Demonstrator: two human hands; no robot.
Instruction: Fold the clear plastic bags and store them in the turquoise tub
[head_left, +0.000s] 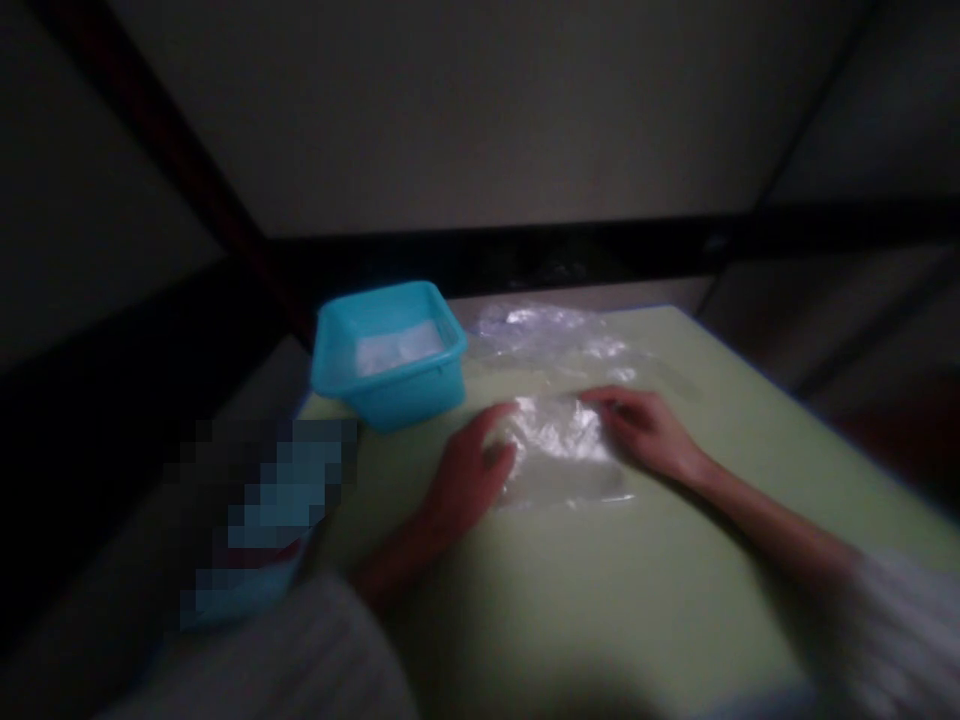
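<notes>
A clear plastic bag lies flat on the pale green table in dim light. My left hand rests on the bag's left edge, its fingers curled down onto the plastic. On the bag's upper right corner sits my right hand, fingers bent and pressing there. Both hands touch the bag; neither lifts it. More crumpled clear plastic lies just beyond the bag.
A turquoise plastic tub with something white inside stands at the table's far left corner. A dark rail and slanted dark bars run behind the table. A blurred-out patch sits at the left edge.
</notes>
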